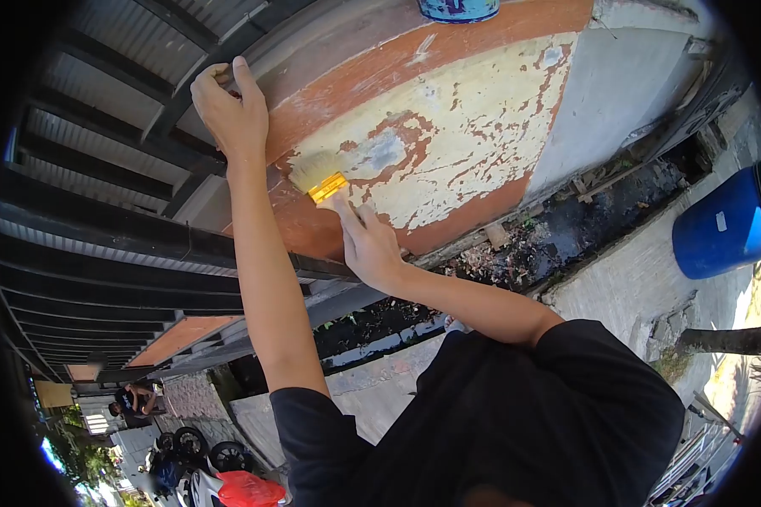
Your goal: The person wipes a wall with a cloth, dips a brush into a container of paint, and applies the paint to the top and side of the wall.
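My right hand (pixel 370 249) is closed around the handle of a paintbrush (pixel 328 186). A shiny yellow ferrule shows on the brush, and its pale bristles touch the wall (pixel 473 110). Peeling cream paint covers the wall's middle, with grey and orange-brown patches and an orange-brown border. Higher up, my left hand (pixel 235 110) has its fingers curled at the wall's top ledge, beside the dark metal fence (pixel 118 127). What those fingers grip is largely hidden. A paint-stained blue container (pixel 458 8) stands on the ledge, cut off by the frame's top.
Below the wall runs a ditch (pixel 558 241) with dark water and leaf litter. Beyond it, a blue barrel (pixel 719 224) stands on concrete near a tree trunk (pixel 727 340). Parked motorcycles (pixel 190 448), a red bag (pixel 249 490) and a seated person (pixel 135 401) are at lower left.
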`<move>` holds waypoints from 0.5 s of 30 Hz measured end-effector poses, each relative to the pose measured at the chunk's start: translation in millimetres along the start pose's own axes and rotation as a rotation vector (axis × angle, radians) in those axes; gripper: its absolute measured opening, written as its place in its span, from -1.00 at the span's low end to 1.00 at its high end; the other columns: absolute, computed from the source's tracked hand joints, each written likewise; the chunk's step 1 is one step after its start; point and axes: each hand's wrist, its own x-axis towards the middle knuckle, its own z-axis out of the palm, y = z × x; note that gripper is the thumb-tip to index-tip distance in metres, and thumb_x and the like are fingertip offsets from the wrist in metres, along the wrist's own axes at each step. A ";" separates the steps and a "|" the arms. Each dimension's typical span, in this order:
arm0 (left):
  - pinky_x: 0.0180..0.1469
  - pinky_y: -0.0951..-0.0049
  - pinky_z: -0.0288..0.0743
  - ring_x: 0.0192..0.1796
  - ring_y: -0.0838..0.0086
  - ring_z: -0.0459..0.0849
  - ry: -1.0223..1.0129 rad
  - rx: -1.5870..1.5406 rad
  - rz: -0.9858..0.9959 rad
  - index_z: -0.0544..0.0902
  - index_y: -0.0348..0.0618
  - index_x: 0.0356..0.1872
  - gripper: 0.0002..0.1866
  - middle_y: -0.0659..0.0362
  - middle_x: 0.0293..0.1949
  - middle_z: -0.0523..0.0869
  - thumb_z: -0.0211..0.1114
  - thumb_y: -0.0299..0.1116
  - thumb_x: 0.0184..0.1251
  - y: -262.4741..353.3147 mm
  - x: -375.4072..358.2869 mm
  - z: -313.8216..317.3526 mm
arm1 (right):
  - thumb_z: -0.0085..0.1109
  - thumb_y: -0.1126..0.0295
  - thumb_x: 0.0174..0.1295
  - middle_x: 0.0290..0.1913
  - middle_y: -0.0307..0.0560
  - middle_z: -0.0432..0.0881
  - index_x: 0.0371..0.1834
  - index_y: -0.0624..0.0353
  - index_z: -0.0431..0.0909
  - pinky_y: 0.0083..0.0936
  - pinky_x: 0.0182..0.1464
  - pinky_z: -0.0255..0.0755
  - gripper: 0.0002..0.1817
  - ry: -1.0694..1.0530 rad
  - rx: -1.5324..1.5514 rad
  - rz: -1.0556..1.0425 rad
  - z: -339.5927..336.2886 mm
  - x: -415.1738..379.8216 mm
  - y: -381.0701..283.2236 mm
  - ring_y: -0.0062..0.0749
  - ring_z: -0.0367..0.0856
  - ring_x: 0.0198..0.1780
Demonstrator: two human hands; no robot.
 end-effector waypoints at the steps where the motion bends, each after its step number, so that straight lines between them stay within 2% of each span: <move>1: 0.15 0.08 0.47 0.01 0.07 0.62 0.005 0.048 0.018 0.64 -0.30 -0.02 -0.62 -0.05 -0.09 0.64 0.40 -0.13 0.51 0.1 1.1 0.5 | 0.19 0.56 0.41 -0.13 0.09 0.53 0.63 0.20 0.33 -0.17 -0.32 0.62 -0.32 0.019 -0.037 -0.087 -5.9 15.5 8.5 -0.01 0.66 -0.33; 3: 0.14 0.08 0.47 0.00 0.07 0.62 0.023 0.061 0.111 0.63 -0.29 -0.02 -0.60 -0.05 -0.11 0.63 0.43 -0.10 0.49 -5.1 0.7 4.8 | 0.20 0.56 0.38 -0.11 0.07 0.53 0.63 0.19 0.33 -0.20 -0.33 0.64 -0.30 0.016 -0.067 -0.148 -0.9 29.8 29.5 -0.05 0.67 -0.35; 4: 0.14 0.08 0.47 0.00 0.07 0.62 0.024 0.072 0.098 0.63 -0.29 -0.02 -0.60 -0.05 -0.11 0.63 0.43 -0.10 0.49 -7.3 0.3 5.4 | 0.21 0.57 0.34 -0.09 0.07 0.53 0.64 0.20 0.32 -0.20 -0.32 0.66 -0.26 -0.072 -0.190 -0.202 11.1 32.3 47.6 -0.05 0.67 -0.35; 5: 0.15 0.07 0.47 0.01 0.06 0.62 0.021 0.081 0.104 0.63 -0.29 -0.02 -0.60 -0.05 -0.11 0.63 0.43 -0.10 0.48 -8.4 0.4 5.1 | 0.22 0.57 0.30 -0.07 0.07 0.53 0.64 0.20 0.30 -0.20 -0.31 0.67 -0.23 -0.155 -0.309 -0.259 24.8 26.9 63.0 -0.05 0.68 -0.35; 7: 0.19 0.07 0.48 0.05 0.06 0.63 0.004 0.091 0.100 0.64 -0.28 0.00 -0.59 -0.05 -0.09 0.66 0.43 -0.09 0.46 -12.9 0.6 4.5 | 0.21 0.59 0.26 -0.05 0.09 0.52 0.67 0.19 0.26 -0.16 -0.29 0.68 -0.18 -0.237 -0.337 -0.255 35.7 -15.9 112.2 0.00 0.69 -0.34; 9: 0.14 0.10 0.50 0.02 0.08 0.64 0.002 0.101 0.087 0.66 -0.29 0.00 -0.57 -0.04 -0.09 0.66 0.43 -0.07 0.48 -5.9 0.3 2.8 | 0.19 0.62 0.27 -0.07 0.09 0.51 0.68 0.18 0.24 -0.13 -0.26 0.68 -0.17 -0.531 -0.423 0.108 35.6 -83.5 161.3 0.03 0.70 -0.32; 11: 0.10 0.12 0.53 -0.01 0.10 0.65 0.001 0.116 0.136 0.66 -0.31 0.01 -0.56 -0.04 -0.09 0.66 0.42 -0.06 0.49 -10.9 0.5 4.5 | 0.18 0.63 0.27 -0.06 0.10 0.52 0.69 0.17 0.22 -0.11 -0.25 0.68 -0.16 -0.471 -0.400 0.160 14.8 -110.7 160.4 0.05 0.71 -0.32; 13: 0.11 0.11 0.53 0.00 0.10 0.66 0.010 0.113 0.123 0.66 -0.31 0.00 -0.57 -0.04 -0.09 0.66 0.42 -0.07 0.49 -6.9 3.3 5.8 | 0.17 0.63 0.27 -0.05 0.11 0.53 0.69 0.17 0.20 -0.10 -0.24 0.68 -0.16 -0.415 -0.376 0.209 12.9 -99.1 150.2 0.06 0.71 -0.32; 15: 0.11 0.11 0.53 0.00 0.10 0.66 -0.003 0.109 0.104 0.66 -0.30 0.00 -0.57 -0.04 -0.08 0.66 0.42 -0.07 0.48 -5.5 -2.1 4.7 | 0.15 0.63 0.27 -0.02 0.16 0.55 0.71 0.18 0.17 -0.10 -0.22 0.68 -0.14 -0.122 -0.195 -0.127 28.6 -60.6 123.6 0.10 0.73 -0.27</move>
